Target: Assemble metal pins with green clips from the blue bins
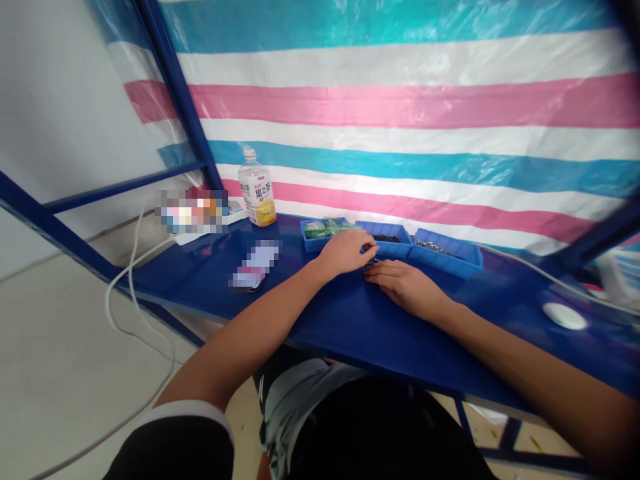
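Both hands meet over the blue table, just in front of a row of blue bins. My left hand point(345, 252) is closed, its thumb and fingertips bent together beside the middle bin point(410, 251). My right hand point(407, 287) rests low on the tabletop with its fingers pressed together, pointing toward the left. A small shiny metal piece point(371, 262) shows between the two sets of fingertips, too small and too covered to name. Dark small parts point(386, 238) lie in the middle bin. Silvery small metal parts point(433, 247) fill part of the right bin point(453, 265).
Green-and-white packets point(325, 229) sit in the left bin point(311, 245). A drink bottle point(257, 190) stands behind a phone point(256, 265). At far right lies a white mouse point(565, 316). White cables point(133, 260) hang over the left edge beside the blue frame post point(180, 93).
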Action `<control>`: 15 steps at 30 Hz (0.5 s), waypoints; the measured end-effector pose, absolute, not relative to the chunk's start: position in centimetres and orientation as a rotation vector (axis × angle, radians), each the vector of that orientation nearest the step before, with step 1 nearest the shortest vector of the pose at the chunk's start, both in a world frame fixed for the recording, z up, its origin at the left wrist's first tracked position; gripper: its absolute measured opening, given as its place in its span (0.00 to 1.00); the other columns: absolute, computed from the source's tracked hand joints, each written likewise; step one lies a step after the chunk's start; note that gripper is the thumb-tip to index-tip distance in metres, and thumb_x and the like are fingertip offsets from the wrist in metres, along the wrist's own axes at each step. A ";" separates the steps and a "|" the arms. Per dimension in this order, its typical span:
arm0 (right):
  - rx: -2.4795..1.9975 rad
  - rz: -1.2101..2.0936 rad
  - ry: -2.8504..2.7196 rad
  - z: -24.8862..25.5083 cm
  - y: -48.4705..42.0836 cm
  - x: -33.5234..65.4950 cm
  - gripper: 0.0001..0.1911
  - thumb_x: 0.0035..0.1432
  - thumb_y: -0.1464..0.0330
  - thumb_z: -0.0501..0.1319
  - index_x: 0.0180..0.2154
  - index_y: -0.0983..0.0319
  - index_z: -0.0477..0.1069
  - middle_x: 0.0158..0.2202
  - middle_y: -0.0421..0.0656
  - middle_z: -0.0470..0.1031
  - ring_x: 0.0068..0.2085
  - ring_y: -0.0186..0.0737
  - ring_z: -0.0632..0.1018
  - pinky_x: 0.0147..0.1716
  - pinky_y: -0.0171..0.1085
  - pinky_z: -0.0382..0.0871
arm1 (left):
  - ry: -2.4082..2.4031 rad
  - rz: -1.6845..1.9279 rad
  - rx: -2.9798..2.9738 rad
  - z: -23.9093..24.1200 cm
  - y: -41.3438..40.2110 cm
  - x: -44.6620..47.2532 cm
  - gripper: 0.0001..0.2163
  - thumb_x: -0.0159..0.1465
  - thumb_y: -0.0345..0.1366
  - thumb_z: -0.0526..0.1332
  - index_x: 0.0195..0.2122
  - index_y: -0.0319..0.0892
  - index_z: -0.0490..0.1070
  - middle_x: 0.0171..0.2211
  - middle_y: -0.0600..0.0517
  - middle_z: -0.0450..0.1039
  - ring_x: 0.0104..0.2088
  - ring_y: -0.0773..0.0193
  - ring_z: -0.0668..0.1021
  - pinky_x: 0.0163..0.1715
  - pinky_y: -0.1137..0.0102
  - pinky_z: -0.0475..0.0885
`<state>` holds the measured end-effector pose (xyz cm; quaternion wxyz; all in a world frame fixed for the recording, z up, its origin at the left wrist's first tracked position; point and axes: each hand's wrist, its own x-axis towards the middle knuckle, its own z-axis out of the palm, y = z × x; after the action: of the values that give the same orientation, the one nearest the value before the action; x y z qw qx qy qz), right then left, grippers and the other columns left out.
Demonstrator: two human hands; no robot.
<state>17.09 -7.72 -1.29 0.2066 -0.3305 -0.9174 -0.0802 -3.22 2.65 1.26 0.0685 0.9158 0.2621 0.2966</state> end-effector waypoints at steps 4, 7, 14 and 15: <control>-0.856 -0.268 -2.543 -1.2 -7.4 17.4 0.17 0.75 0.72 0.57 0.55 0.58 0.82 0.51 0.50 0.86 0.54 0.52 0.85 0.56 0.53 0.80 | 0.679 0.862 2.809 1.5 2.4 -3.5 0.13 0.73 0.39 0.59 0.41 0.41 0.83 0.39 0.47 0.81 0.40 0.58 0.80 0.43 0.65 0.71; -0.847 -0.261 -2.499 -0.9 -7.3 17.5 0.16 0.74 0.72 0.58 0.53 0.56 0.82 0.49 0.48 0.86 0.52 0.51 0.84 0.54 0.53 0.81 | 0.630 0.837 2.843 1.6 2.2 -3.5 0.12 0.74 0.39 0.59 0.42 0.41 0.83 0.40 0.47 0.82 0.41 0.58 0.80 0.44 0.65 0.72; -0.986 -0.206 -2.078 -0.2 -7.6 18.4 0.10 0.71 0.71 0.62 0.49 0.55 0.80 0.45 0.45 0.86 0.44 0.47 0.85 0.47 0.48 0.82 | 0.697 0.831 2.638 1.5 1.6 -3.1 0.16 0.74 0.36 0.57 0.58 0.43 0.80 0.38 0.47 0.85 0.38 0.59 0.84 0.47 0.64 0.77; -1.016 -0.221 -2.022 -0.2 -7.6 18.6 0.09 0.71 0.71 0.63 0.49 0.55 0.80 0.45 0.45 0.86 0.42 0.46 0.86 0.45 0.47 0.82 | 0.696 0.822 2.566 1.5 1.5 -3.0 0.17 0.75 0.36 0.56 0.60 0.43 0.79 0.36 0.48 0.85 0.35 0.60 0.84 0.45 0.64 0.77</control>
<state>18.59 -7.64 -0.21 0.4204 -0.4056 -0.8069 -0.0881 -3.01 1.49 1.47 0.1783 0.9073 0.2462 0.2905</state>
